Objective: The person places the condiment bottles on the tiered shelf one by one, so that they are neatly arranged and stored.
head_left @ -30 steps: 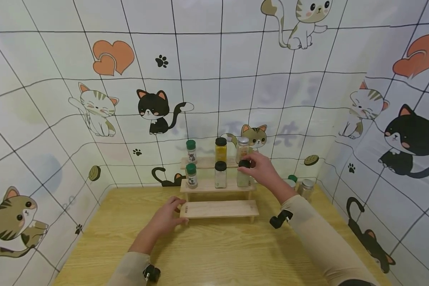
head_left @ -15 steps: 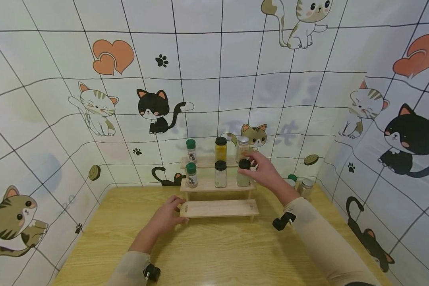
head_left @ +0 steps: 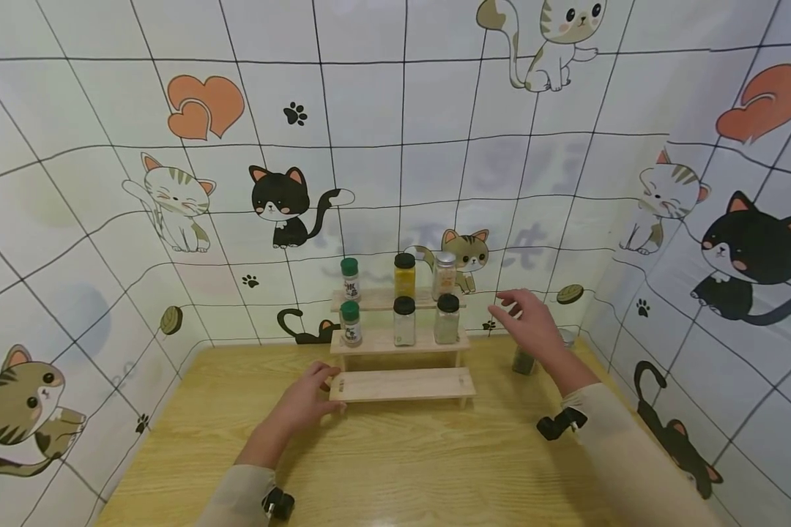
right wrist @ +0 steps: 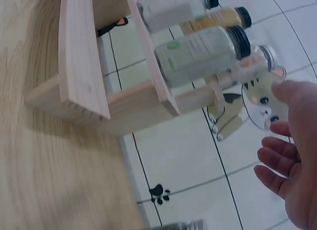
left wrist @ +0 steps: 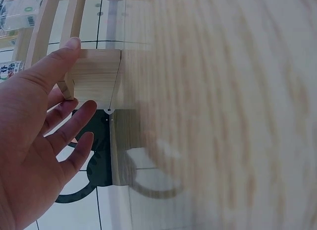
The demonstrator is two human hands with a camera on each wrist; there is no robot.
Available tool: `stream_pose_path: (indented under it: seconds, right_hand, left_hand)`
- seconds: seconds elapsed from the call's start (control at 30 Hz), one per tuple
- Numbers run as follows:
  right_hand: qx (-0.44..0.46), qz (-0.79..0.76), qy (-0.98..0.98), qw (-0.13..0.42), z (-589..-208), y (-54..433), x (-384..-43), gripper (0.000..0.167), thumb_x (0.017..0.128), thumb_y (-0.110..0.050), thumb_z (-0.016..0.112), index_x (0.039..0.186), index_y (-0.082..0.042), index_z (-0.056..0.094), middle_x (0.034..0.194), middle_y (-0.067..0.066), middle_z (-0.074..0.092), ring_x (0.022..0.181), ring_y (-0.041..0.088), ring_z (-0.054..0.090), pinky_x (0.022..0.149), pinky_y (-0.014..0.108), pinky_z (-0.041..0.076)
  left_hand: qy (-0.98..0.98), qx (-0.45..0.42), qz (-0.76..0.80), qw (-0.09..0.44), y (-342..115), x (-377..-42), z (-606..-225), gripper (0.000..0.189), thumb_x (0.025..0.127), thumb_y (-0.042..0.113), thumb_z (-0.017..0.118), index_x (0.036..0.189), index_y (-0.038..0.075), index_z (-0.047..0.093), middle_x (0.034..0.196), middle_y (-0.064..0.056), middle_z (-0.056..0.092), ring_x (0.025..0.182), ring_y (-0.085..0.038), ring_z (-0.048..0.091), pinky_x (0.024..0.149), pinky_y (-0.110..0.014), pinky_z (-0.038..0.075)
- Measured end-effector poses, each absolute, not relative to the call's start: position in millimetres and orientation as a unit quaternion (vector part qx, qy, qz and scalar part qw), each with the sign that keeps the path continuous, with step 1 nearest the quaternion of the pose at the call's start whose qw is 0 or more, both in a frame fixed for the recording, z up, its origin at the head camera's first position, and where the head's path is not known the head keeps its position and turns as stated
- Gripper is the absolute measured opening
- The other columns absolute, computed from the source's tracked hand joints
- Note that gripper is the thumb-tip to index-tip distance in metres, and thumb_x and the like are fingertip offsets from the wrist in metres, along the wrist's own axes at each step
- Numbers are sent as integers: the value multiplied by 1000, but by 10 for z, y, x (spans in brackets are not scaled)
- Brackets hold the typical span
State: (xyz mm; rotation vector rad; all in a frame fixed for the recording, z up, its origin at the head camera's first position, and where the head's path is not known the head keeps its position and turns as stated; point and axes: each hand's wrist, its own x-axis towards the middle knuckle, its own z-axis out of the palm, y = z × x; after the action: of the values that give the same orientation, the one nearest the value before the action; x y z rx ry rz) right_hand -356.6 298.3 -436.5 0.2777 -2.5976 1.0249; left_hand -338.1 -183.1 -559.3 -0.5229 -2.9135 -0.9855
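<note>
A three-tier wooden spice rack stands at the table's back. At its left end, my left hand grips the lowest shelf; in the left wrist view the thumb lies on the shelf edge, some fingers behind it. My right hand hovers right of the rack, fingers loosely bent, holding nothing. Nearest to it on the middle shelf is a black-lidded glass jar. Beside that stand another black-lidded jar and a green-capped shaker. On top are a green-capped shaker, a yellow-filled jar and a silver-lidded jar.
Partly hidden behind my right hand, a dark-filled jar and a silver-lidded jar stand on the wooden table. A cat-printed wall covering closes off the back and sides.
My right hand has let go of the black-lidded jar at the middle shelf's right end and moved off to the right. The jar stays there. My left hand keeps its place.
</note>
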Motion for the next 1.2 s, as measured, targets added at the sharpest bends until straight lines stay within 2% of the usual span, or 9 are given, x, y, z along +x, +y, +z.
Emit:
stream_pose_path:
  seconds: [0.27,0.43,0.63,0.9,1.2]
  right_hand:
    - [29,351,-920,169,-4508,3299,-3428,52,115,-38,63,146,4,61,135,27,63,113,43,63,87,57,55]
    - [11,340,-927,156,-4598,3414,-3399,51,114,-35,64,146,5,60,135,27,61,109,39,62,80,50,54]
    - [25,332,-932,142,-4688,3539,-3411,47,114,-25,65,147,7,59,141,30,57,102,36,64,70,41,54]
    - [53,286,-949,120,-4805,3606,-3448,44,112,-19,67,147,6,58,137,31,54,99,36,63,73,45,52]
    - [92,271,-951,118,-4921,3621,-3512,38,107,-2,66,143,11,62,133,34,52,90,34,60,69,44,52]
  left_hand:
    - [-935,-165,-314,9,-1833,-3369,-5585,71,90,27,96,151,10,65,140,-3,59,114,-24,71,95,-52,60]
    - [-934,-166,-314,12,-1832,-3346,-5550,69,89,28,97,148,9,66,139,-4,59,113,-25,71,94,-54,60]
    - [-934,-169,-314,14,-1827,-3341,-5547,69,89,27,97,148,8,66,139,-5,59,113,-26,71,94,-54,60]
    - [-936,-172,-308,13,-1837,-3355,-5579,70,90,27,96,150,9,65,139,-3,59,114,-25,71,95,-51,60]
    - [-933,-179,-311,15,-1834,-3359,-5567,70,91,28,95,151,9,64,138,-3,59,113,-24,71,94,-51,60]
